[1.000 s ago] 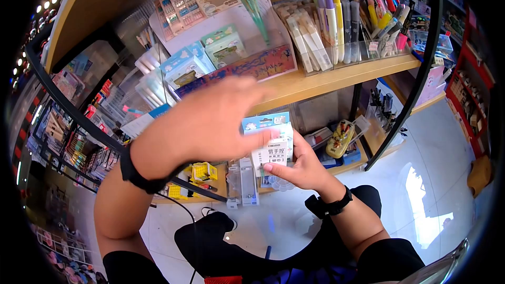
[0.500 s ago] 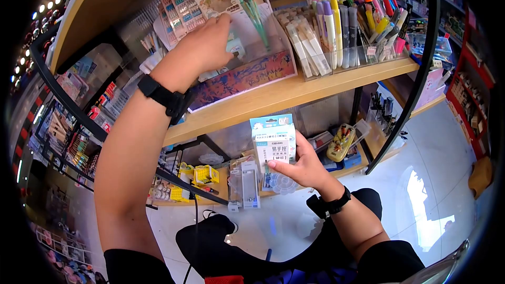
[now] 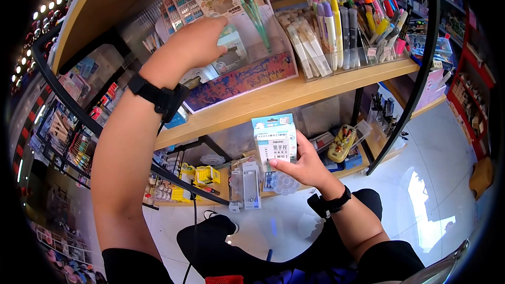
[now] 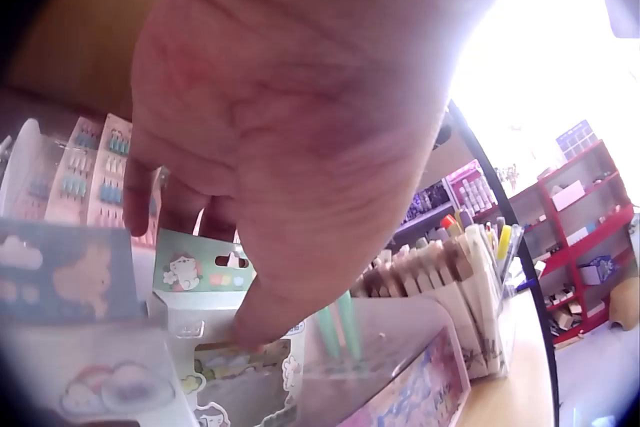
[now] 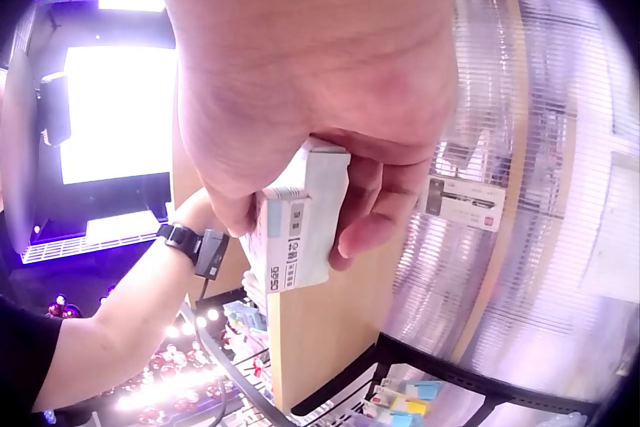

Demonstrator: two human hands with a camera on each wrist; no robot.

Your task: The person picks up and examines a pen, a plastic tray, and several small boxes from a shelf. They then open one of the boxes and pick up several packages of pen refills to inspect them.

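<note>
In the head view my right hand [image 3: 307,165] holds a small white carton [image 3: 276,147] with Chinese print and a blue hang tab, its thumb across the front. The right wrist view shows the same carton [image 5: 300,232] between thumb and fingers. My left hand [image 3: 192,44] is over the display bin [image 3: 244,81] on the shelf. In the left wrist view its fingers reach behind the hang tab of a green windowed box [image 4: 205,272], while the thumb overlaps the front. Thumb and fingertips stand apart in the head view. Blue boxes [image 4: 75,312] are beside it.
Pens and markers [image 3: 342,26] stand in a clear holder right of the bin, on the wooden shelf [image 3: 273,94]. Pink cards [image 3: 181,8] lean at the bin's back. A black post [image 3: 405,105] rises at the right; a cable [image 3: 195,226] hangs below.
My left hand has gone from in front of the held carton up to the bin, then shifted slightly left and down. The right hand keeps its hold on the carton.
</note>
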